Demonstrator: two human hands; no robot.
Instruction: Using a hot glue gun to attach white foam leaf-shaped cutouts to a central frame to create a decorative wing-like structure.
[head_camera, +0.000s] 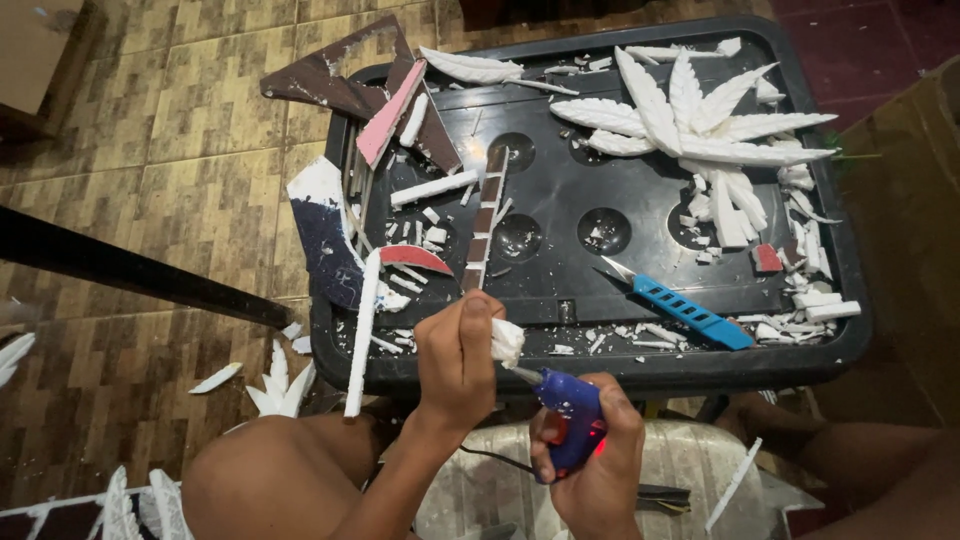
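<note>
My left hand (457, 362) pinches a small white foam piece (506, 342) just in front of the black plastic table (600, 372). Gripped in my right hand (597, 460) is a blue hot glue gun (565, 410); its metal nozzle points up-left and touches the foam piece. A black cord runs from the gun toward my lap. On the table lie a large white foam leaf shape (690, 125) at the far right and a blue utility knife (685, 310) with its blade out near the front edge.
Foam scraps, white strips and dark red-and-blue painted offcuts (325, 235) litter the table's left side and hang over its edge. More white foam leaves (275, 385) lie on the tiled floor at left. A dark bar (130, 270) crosses the left. My bare knees sit below.
</note>
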